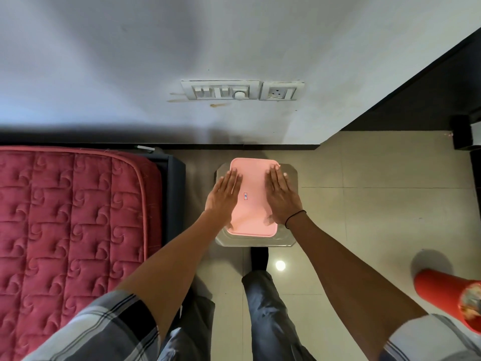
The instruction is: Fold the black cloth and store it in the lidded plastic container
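Now pressed flat, open-palmed, gripping nothing: left hand [224, 195] on lid [252, 204] left side, right hand [279, 196] on right, equally near. Long axis near-to-far. Container on stool [291, 175]. Cloth unseen, presumably inside; could not tell.

Views: one only, so no overlap with another view.
Position: worn on the person's head, above both forearms.
Direction: forward and steeply down, toward the beige tiled floor [364, 217] and the foot of the white wall [130, 74].
Closeness: arm's length from the pink rectangular plastic lid [253, 194], which sits at centre frame.
Lens: wide-angle; the quilted red mattress [70, 230] bows at the left edge.
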